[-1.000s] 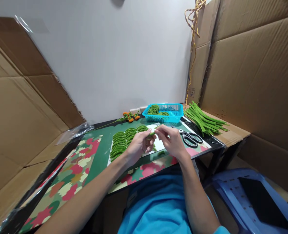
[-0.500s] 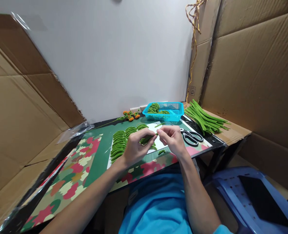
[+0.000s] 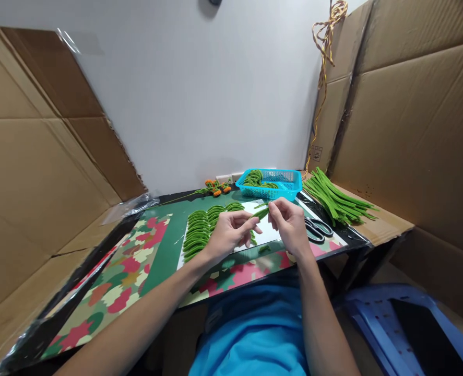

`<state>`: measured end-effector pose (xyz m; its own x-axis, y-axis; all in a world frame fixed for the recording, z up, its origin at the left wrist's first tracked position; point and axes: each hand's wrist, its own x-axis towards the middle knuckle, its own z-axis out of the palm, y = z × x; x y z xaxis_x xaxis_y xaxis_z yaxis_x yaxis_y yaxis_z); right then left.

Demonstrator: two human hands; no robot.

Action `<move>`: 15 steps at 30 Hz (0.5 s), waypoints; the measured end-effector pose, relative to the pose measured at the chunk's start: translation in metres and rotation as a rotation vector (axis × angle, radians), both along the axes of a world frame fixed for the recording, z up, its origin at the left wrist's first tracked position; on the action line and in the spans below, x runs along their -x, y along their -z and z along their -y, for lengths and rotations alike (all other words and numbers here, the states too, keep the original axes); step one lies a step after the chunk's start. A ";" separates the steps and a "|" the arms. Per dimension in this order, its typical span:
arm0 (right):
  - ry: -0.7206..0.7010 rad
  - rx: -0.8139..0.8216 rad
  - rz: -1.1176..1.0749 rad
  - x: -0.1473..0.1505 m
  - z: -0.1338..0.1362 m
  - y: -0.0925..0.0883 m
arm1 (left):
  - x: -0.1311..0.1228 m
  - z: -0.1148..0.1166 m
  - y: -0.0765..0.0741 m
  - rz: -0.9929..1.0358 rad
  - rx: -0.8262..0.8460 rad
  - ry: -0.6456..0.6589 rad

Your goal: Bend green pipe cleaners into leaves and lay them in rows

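Observation:
A short, curved piece of green pipe cleaner (image 3: 261,213) is stretched between my two hands. Its right end is pinched by the thumb and fingers of my right hand (image 3: 291,225). The left end lies at the thumb and forefinger of my left hand (image 3: 231,232), loosely closed on it, the other fingers slightly spread. Several similar bent green pieces (image 3: 196,235) lie in neat columns on a white sheet (image 3: 264,236), left of my hands. One small curled piece (image 3: 264,248) lies below my hands. Black-handled scissors (image 3: 319,228) are partly hidden behind my right hand.
A blue plastic basket (image 3: 289,183) with bent green pieces stands at the back. A bundle of long green pipe cleaners (image 3: 333,198) lies right. Orange flowers (image 3: 216,188) lie at the back on the green mat (image 3: 163,256). Cardboard walls (image 3: 423,130) flank the table; a blue stool (image 3: 376,324) stands right.
My hands have moved slightly apart, so more of the green piece shows between them. The left fingers have loosened and spread a little. The whole view has shifted slightly.

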<state>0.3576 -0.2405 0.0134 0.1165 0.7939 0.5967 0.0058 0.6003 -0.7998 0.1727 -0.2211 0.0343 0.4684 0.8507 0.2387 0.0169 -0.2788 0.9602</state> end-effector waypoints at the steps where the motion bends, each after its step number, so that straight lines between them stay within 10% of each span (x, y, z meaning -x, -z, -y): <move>1: -0.044 0.024 -0.022 0.002 0.000 0.000 | -0.001 0.001 -0.001 0.003 0.015 -0.002; 4: -0.072 0.094 -0.037 0.010 -0.001 -0.001 | -0.002 0.004 -0.002 -0.012 0.049 0.011; 11: 0.382 -0.074 0.280 0.026 0.004 0.000 | -0.003 0.007 0.002 -0.048 -0.082 -0.049; 15: 0.277 0.004 0.096 0.030 0.005 -0.002 | -0.003 0.010 0.001 -0.037 -0.041 -0.054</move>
<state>0.3275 -0.2454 0.0153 0.2726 0.7418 0.6127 0.2452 0.5623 -0.7898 0.1755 -0.2306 0.0335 0.4311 0.8648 0.2574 0.0681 -0.3156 0.9464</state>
